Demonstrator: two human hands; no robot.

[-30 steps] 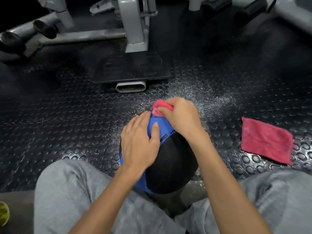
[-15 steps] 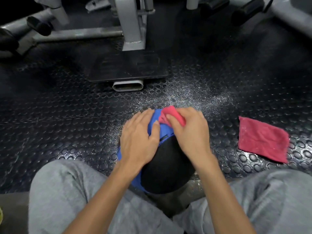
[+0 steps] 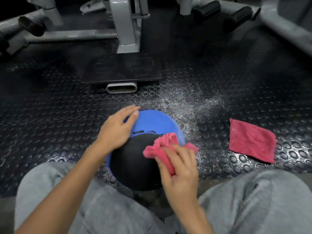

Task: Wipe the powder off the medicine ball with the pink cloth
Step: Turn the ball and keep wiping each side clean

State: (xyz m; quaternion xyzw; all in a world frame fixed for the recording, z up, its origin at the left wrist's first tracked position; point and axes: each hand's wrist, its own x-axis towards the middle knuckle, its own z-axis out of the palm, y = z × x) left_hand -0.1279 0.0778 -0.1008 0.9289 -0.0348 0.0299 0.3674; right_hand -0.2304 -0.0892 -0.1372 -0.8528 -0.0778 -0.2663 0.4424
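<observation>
Medicine ball (image 3: pixel 148 125), half blue, half black, under bunched pink cloth (image 3: pixel 162 146).

**Cloth pressed to the ball's right side**

The right hand (image 3: pixel 179 168) grips a bunched pink cloth (image 3: pixel 162 147) against the blue-and-black medicine ball (image 3: pixel 148 125). The left hand (image 3: pixel 118 129) lies flat on its upper left. White powder (image 3: pixel 190 98) dusts the studded rubber floor (image 3: pixel 50 115) beyond; a second pink cloth (image 3: pixel 251 141) lies flat to the right.
</observation>
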